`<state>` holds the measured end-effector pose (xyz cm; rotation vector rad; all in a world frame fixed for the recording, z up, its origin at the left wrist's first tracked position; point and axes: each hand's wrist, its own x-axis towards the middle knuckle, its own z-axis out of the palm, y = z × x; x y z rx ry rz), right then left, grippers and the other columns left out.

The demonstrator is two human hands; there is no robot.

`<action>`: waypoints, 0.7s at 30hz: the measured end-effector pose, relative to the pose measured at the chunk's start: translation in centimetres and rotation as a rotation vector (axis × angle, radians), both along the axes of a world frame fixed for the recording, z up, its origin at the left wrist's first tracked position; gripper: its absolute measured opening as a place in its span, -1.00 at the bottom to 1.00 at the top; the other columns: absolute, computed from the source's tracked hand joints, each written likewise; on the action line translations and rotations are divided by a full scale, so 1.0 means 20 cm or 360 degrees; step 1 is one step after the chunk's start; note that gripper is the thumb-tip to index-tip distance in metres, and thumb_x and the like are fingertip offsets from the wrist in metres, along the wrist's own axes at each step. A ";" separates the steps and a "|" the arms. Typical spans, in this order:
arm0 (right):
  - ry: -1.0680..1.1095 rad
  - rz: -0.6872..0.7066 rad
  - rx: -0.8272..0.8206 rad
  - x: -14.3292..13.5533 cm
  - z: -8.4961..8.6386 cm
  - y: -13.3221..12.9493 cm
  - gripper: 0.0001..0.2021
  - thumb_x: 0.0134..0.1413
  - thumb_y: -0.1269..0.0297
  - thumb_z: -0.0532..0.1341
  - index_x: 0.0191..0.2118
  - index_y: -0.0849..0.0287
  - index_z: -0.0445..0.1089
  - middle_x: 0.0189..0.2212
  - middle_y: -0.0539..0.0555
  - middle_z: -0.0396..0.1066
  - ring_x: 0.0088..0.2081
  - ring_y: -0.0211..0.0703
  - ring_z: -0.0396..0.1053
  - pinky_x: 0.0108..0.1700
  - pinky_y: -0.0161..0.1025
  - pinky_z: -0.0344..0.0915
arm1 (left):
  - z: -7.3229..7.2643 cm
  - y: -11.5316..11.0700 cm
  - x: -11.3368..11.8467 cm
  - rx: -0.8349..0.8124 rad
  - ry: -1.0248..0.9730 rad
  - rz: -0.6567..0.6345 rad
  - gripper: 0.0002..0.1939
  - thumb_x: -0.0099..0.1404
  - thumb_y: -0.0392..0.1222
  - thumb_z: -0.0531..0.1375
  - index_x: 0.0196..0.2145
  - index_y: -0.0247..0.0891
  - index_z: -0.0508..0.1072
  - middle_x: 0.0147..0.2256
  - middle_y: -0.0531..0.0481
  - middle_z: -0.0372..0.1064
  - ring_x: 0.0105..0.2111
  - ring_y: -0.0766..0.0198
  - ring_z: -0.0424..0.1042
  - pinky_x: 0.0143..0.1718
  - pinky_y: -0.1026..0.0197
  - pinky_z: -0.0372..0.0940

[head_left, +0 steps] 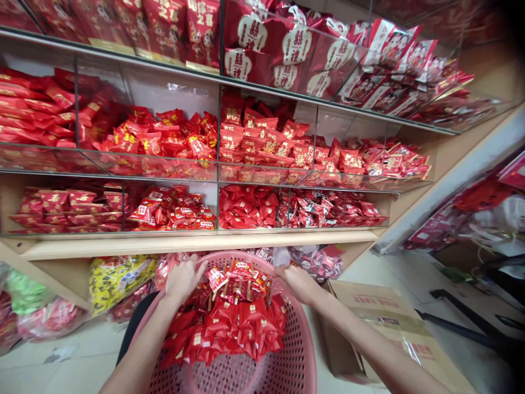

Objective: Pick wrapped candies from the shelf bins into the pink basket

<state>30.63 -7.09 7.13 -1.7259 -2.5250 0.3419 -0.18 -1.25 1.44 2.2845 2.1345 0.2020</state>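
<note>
A pink perforated plastic basket [309, 355] stands in front of me, tilted so that I look down into it. Inside lies a heap of small red candy packets [229, 323], with some white-and-gold printed ones at the far side. My left hand [182, 280] is closed on the far left part of the rim, thumb pointing inward. On the far right part of the rim my right hand [296, 282] is closed too, its fingertips partly hidden.
Beyond the basket rise glass-fronted shelves [217, 131] packed with red packets. Beneath them sit a yellow bag of sweets [118, 282] and other clear bags [49, 320]. To the right lie a cardboard box [381, 317] and a dark metal frame [467, 323] on the tiled floor.
</note>
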 end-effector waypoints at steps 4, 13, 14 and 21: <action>0.0123 -0.0110 0.0298 0.01 0.19 0.10 -0.77 0.18 0.33 -0.05 -0.21 0.13 0.34 -0.27 0.09 0.42 -0.21 -0.18 0.36 -0.23 -0.33 0.16 | 0.00 0.00 0.01 -0.0052 -0.0042 0.0024 -0.58 0.31 0.06 -0.18 -0.25 -0.26 0.33 -0.32 -0.19 0.47 -0.31 0.07 0.47 -0.36 0.17 0.22; 0.0313 -0.0394 0.0358 -0.25 0.38 0.50 -0.76 0.06 0.09 0.10 -0.27 0.14 0.32 -0.32 0.08 0.43 -0.24 -0.12 0.37 -0.27 -0.30 0.18 | 0.01 0.00 0.01 -0.0080 -0.0070 0.0017 -0.57 0.31 0.08 -0.19 -0.24 -0.25 0.32 -0.34 -0.17 0.47 -0.32 0.12 0.47 -0.35 0.20 0.22; 0.0314 -0.0432 0.0291 -0.30 0.37 0.53 -0.69 0.03 0.00 0.10 -0.26 0.15 0.31 -0.30 0.11 0.43 -0.23 -0.09 0.37 -0.27 -0.27 0.19 | 0.01 0.00 0.01 -0.0081 -0.0074 0.0023 -0.57 0.31 0.07 -0.19 -0.24 -0.26 0.32 -0.34 -0.17 0.47 -0.32 0.12 0.47 -0.35 0.20 0.22; 0.0232 -0.0679 0.0060 -0.55 0.34 0.60 -0.45 -0.17 -0.13 0.18 -0.15 0.24 0.24 -0.16 0.29 0.38 -0.10 0.12 0.32 -0.18 -0.09 0.20 | 0.00 0.00 0.00 -0.0039 -0.0046 0.0017 -0.54 0.30 0.10 -0.18 -0.22 -0.28 0.33 -0.36 -0.19 0.46 -0.32 0.07 0.47 -0.36 0.17 0.23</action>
